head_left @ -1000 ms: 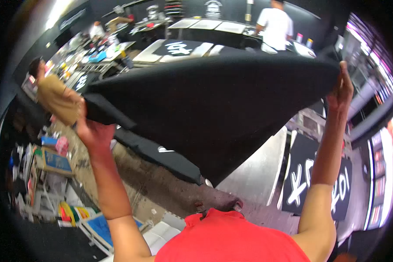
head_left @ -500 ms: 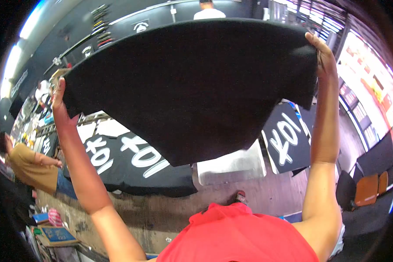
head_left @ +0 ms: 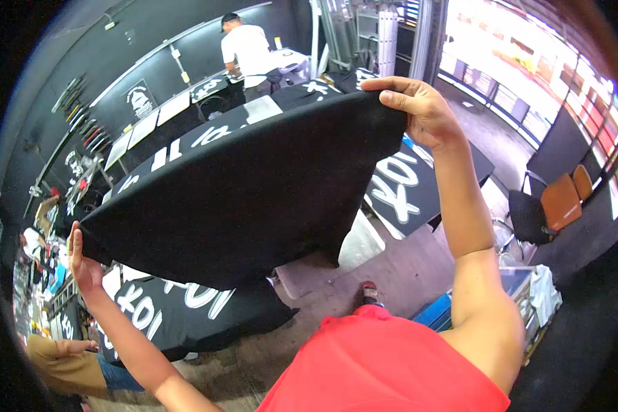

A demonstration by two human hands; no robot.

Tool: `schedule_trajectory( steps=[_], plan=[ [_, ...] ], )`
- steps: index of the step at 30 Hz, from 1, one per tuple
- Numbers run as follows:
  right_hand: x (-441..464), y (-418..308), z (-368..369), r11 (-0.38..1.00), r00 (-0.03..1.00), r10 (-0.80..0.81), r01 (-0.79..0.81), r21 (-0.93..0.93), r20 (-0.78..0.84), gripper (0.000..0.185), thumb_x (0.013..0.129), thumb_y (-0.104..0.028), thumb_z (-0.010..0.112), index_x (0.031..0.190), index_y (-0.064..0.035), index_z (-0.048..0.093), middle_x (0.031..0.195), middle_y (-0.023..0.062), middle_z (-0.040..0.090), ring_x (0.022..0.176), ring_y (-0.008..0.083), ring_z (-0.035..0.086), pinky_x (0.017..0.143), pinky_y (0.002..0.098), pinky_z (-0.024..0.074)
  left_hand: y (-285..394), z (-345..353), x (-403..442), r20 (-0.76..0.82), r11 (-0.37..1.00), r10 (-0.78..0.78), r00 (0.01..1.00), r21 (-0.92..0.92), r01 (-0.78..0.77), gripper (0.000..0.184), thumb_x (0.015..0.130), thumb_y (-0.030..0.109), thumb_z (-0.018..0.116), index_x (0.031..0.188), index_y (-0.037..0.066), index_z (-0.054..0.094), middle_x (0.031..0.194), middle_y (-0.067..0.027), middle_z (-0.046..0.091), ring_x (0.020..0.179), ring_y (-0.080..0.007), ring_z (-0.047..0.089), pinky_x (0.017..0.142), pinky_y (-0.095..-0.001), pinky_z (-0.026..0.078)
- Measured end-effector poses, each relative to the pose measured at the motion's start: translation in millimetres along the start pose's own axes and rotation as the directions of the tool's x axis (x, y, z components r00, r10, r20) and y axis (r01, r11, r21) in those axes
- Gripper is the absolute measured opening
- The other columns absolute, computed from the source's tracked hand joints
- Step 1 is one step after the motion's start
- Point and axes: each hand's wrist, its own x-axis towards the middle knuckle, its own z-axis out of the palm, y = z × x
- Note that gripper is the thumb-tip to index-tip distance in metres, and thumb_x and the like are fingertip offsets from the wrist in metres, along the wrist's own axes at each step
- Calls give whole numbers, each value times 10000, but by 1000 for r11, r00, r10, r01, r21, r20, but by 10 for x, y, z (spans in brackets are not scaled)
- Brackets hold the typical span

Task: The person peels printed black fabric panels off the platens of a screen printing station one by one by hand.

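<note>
A black T-shirt (head_left: pixel 247 192) is stretched out in the air between my two hands, plain on the side facing me. My left hand (head_left: pixel 86 266) grips its lower left corner, thumb up. At the upper right, my right hand (head_left: pixel 422 113) pinches the opposite corner, higher than the left one. Beneath the fabric, a pale board (head_left: pixel 361 242) is partly covered. Black pieces with white brush lettering lie around it: one printed shirt (head_left: pixel 408 199) below my right hand, and other printed fabric (head_left: pixel 220 323) near my left forearm.
A person in a white top (head_left: pixel 247 49) stands at the back by a long row of pale boards (head_left: pixel 144 127). Another person in a brown top (head_left: pixel 62 364) is at lower left. Brown-backed chairs (head_left: pixel 562 206) and a blue-edged stand (head_left: pixel 436 314) are on the right.
The T-shirt has come down and tilted, its left end now well below its right. My view has turned right, showing more of the back tables and the person there. Both hands keep hold.
</note>
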Motion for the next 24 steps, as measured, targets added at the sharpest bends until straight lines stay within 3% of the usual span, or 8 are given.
schedule_trajectory(
  steps=[5,11,15,17,19,21,23,24],
  plan=[
    [-115,-180,77,965,986,-72,31,-259,-151,295,864,-91,634,1143,3,645,980,96,687,808,141,654,763,267,531,37,55,-66,159,997,15,987,68,-26,382,972,121,492,1348,53,487,1277,-132,579,1174,-250,555,1048,-402,392],
    [69,131,-778,948,924,-153,36,-318,-349,333,862,-169,650,1141,11,632,1144,111,634,1030,185,585,925,305,447,92,628,-428,148,977,102,984,170,-127,404,889,124,590,1271,-1,547,1145,-134,629,1006,-216,631,904,-330,495],
    [-191,404,-953,945,954,-298,298,133,-18,415,933,-239,554,1255,22,546,1240,127,589,1122,222,560,1017,354,403,-35,591,-557,487,980,184,854,-159,-121,643,832,220,682,1357,-51,428,1279,-225,550,1163,-331,566,987,-450,463],
    [-285,746,-1756,922,920,-103,231,312,-378,471,951,-277,523,1321,11,477,1281,122,555,1153,228,528,1052,368,363,-122,494,-710,408,980,197,892,-41,-197,607,834,138,673,1364,-33,431,1298,-231,536,1197,-335,544,1001,-459,455],
    [-194,978,-1623,959,929,-152,221,175,-338,420,954,-295,525,1259,-7,516,1192,104,586,1072,213,557,987,360,410,-220,586,-746,423,975,221,879,-119,-188,577,837,109,680,1354,-12,453,1236,-218,584,1133,-299,593,955,-433,495],
    [-220,1146,-1423,965,928,-259,234,-121,-269,342,959,-330,531,1135,-44,594,1013,68,649,909,182,615,856,342,504,-545,467,-627,199,990,128,972,34,-137,463,830,141,709,1220,-47,544,1062,-196,665,905,-261,687,766,-347,579],
    [-214,1286,-1324,970,917,243,-223,101,-316,291,945,-346,574,985,-62,626,825,32,648,723,152,621,667,290,530,-925,414,-672,-62,976,-218,974,0,218,364,857,257,706,1073,-18,605,929,-170,692,778,-230,697,690,-316,578],
    [-255,1342,-1261,951,892,302,-308,36,-337,291,931,-354,596,950,-65,627,783,26,637,686,143,611,619,269,507,-1081,431,-786,-114,971,-216,970,78,226,347,878,344,678,974,16,616,864,-161,695,723,-210,690,656,-303,571]
  ],
)
